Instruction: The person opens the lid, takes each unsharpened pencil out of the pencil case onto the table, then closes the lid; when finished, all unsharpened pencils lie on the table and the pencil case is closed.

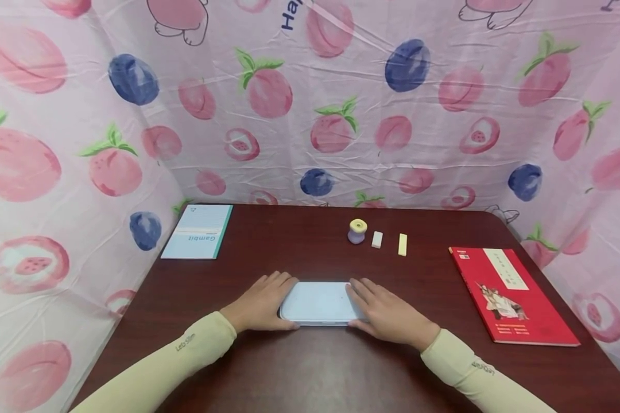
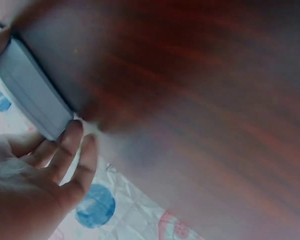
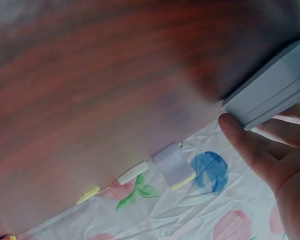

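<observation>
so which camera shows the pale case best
The head view: most of the top of the pale case shows there. The left wrist view shows a long side at a slant; the right wrist view shows one too, cut off by the picture edge.

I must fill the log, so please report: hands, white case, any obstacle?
Left fingers, right fingers: gripping opposite ends. White case: flat between them. No obstacle against it; yellow-topped container stands apart, beyond.

Your left hand (image 1: 260,304) and right hand (image 1: 390,312) are flanking the box (image 1: 317,301) on the desk (image 1: 310,370). Behind it, rightward, the spool (image 1: 357,231), block (image 1: 377,240) and strip (image 1: 402,245) are sitting in a row; the pad (image 1: 196,232) is lying back left, the book (image 1: 529,310) right.
</observation>
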`<state>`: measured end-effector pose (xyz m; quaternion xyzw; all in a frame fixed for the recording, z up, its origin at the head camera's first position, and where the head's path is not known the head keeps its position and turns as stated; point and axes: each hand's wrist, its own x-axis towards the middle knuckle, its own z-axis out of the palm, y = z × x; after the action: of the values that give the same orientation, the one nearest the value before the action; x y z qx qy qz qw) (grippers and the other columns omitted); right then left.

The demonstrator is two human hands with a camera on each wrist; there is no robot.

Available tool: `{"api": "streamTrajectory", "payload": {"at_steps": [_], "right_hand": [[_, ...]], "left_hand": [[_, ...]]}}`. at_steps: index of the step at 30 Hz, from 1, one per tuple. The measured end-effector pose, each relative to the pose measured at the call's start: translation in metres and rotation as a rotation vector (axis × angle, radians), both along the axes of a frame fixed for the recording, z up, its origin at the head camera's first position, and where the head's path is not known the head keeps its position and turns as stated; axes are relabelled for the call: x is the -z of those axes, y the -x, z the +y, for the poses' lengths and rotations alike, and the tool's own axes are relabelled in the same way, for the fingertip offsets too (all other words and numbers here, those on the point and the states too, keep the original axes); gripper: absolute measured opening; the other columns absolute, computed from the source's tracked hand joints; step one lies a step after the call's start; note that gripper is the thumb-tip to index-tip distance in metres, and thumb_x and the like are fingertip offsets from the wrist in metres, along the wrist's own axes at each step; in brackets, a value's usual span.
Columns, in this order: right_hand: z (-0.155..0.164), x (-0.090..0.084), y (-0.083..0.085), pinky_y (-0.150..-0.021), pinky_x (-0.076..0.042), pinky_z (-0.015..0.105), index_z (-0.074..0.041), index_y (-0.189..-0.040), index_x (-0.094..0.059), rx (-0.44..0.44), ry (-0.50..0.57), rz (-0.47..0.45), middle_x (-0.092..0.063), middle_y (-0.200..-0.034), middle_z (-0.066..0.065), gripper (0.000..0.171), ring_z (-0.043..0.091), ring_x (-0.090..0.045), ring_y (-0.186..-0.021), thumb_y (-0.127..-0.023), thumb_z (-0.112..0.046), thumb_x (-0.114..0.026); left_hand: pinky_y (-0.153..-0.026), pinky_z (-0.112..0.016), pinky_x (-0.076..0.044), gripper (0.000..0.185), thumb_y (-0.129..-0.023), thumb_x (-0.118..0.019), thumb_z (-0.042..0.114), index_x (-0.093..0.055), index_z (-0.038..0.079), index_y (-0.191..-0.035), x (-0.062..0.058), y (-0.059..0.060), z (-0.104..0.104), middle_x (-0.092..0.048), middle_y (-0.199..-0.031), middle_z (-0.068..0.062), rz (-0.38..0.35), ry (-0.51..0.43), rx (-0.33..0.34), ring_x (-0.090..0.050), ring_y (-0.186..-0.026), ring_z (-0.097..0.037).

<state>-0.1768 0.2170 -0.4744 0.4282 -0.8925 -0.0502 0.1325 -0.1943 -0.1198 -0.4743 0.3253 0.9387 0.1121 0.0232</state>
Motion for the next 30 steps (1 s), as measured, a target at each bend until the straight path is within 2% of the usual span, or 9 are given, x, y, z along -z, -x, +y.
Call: {"api": "streamTrajectory", "payload": {"at_steps": [6,12,17,19,25,30], "right_hand": [[-0.002,0.001,-0.002,-0.105,-0.058,0.048,0.004,-0.15,-0.055,-0.017,-0.072,0.048,-0.062,-0.148,0.024,0.074,0.041,-0.064,-0.134,-0.103,-0.052,-0.067],[-0.002,0.006,-0.001,-0.104,-0.059,0.045,0.005,-0.147,-0.058,-0.064,-0.089,0.16,-0.065,-0.144,0.025,0.075,0.04,-0.067,-0.13,-0.1,-0.053,-0.071],[0.001,0.008,-0.002,-0.099,-0.061,0.045,0.007,-0.144,-0.06,-0.096,-0.081,0.22,-0.066,-0.141,0.026,0.07,0.041,-0.069,-0.126,-0.109,-0.054,-0.055],[0.002,0.006,-0.002,-0.098,-0.061,0.046,0.008,-0.142,-0.06,-0.105,-0.064,0.211,-0.067,-0.14,0.028,0.069,0.041,-0.07,-0.125,-0.11,-0.053,-0.052],[0.004,-0.007,0.001,-0.102,-0.06,0.044,0.003,-0.14,-0.063,-0.055,0.048,0.063,-0.073,-0.133,0.019,0.058,0.032,-0.073,-0.12,-0.102,-0.04,-0.072],[0.002,-0.011,0.002,-0.105,-0.058,0.042,0.001,-0.142,-0.062,-0.027,0.053,-0.005,-0.072,-0.135,0.017,0.058,0.03,-0.072,-0.123,-0.104,-0.041,-0.068]], "left_hand": [[-0.105,-0.045,-0.049,0.095,-0.087,-0.076,0.069,-0.046,0.011,-0.156,0.001,0.0,-0.001,-0.057,-0.144,-0.003,0.014,0.023,0.012,-0.051,-0.126,-0.017],[-0.111,-0.049,-0.048,0.094,-0.088,-0.077,0.066,-0.045,0.01,-0.157,0.001,-0.001,-0.002,-0.056,-0.146,-0.004,-0.003,0.006,0.013,-0.052,-0.13,-0.019],[-0.115,-0.051,-0.046,0.094,-0.089,-0.076,0.066,-0.044,0.009,-0.158,0.003,0.0,-0.001,-0.056,-0.146,-0.004,0.003,0.006,0.023,-0.051,-0.132,-0.019],[-0.114,-0.051,-0.046,0.094,-0.089,-0.076,0.065,-0.044,0.01,-0.157,0.004,0.0,0.0,-0.055,-0.146,-0.004,0.003,0.001,0.027,-0.051,-0.131,-0.019],[-0.11,-0.048,-0.046,0.095,-0.086,-0.082,0.062,-0.043,0.013,-0.157,0.004,0.002,-0.001,-0.055,-0.145,-0.002,-0.017,-0.05,0.029,-0.051,-0.13,-0.017],[-0.111,-0.047,-0.046,0.101,-0.082,-0.086,0.063,-0.043,0.014,-0.16,0.002,0.001,-0.002,-0.055,-0.147,-0.002,-0.081,-0.092,-0.024,-0.053,-0.132,-0.017]]}}
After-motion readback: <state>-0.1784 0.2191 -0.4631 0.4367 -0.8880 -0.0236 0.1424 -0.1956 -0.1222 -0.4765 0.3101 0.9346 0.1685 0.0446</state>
